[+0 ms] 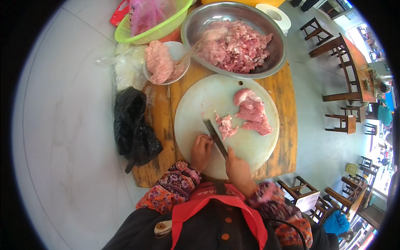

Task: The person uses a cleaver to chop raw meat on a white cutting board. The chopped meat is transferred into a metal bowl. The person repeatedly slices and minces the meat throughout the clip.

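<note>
My right hand [239,170] grips a cleaver [215,137], its blade slanting up and left over a round white cutting board [193,100]. Beside the blade's left side, my left hand [201,151] has its fingers curled on a small piece of meat [211,141], mostly hidden by the fingertips. Just right of the blade lies a little heap of cut meat [226,126]. Larger raw meat pieces [252,112] rest on the board's right part.
Beyond the board stand a steel basin [278,59] of sliced meat and a white bowl [176,50] of minced meat. A green basket [150,36] is at the back left. A black plastic bag [132,131] lies left. Wooden stools [342,123] stand on the right.
</note>
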The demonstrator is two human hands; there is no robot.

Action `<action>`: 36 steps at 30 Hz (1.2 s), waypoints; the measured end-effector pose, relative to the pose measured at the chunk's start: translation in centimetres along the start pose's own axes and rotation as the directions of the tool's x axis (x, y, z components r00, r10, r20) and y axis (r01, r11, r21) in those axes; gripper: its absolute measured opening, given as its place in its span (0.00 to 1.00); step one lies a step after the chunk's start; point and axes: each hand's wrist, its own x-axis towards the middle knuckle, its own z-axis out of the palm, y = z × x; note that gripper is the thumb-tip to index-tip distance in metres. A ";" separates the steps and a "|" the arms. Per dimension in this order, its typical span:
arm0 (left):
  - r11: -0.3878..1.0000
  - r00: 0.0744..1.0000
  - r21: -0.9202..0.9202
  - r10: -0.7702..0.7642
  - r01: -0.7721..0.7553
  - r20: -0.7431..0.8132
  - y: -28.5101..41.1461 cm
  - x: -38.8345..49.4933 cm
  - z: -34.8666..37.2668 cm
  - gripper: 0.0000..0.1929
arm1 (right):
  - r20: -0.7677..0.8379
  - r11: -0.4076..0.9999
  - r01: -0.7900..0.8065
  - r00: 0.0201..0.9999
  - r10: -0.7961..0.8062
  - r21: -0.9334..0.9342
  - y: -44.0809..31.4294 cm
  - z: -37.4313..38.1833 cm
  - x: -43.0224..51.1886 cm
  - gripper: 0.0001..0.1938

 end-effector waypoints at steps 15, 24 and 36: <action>0.999 0.998 0.005 -0.033 0.032 0.055 0.1 -0.5 -0.3 0.08 | -0.025 0.999 0.001 1.000 -0.002 -0.039 -0.4 0.3 1.3 0.15; 0.988 0.997 0.143 0.055 -0.061 0.048 3.2 0.6 -4.8 0.12 | -0.085 0.998 0.051 0.995 -0.054 -0.036 -2.3 0.8 5.9 0.11; 0.978 0.995 -0.181 -0.101 0.104 0.023 0.0 -0.6 -1.1 0.04 | -0.054 0.996 0.087 0.995 -0.085 0.030 -1.0 -2.6 2.4 0.13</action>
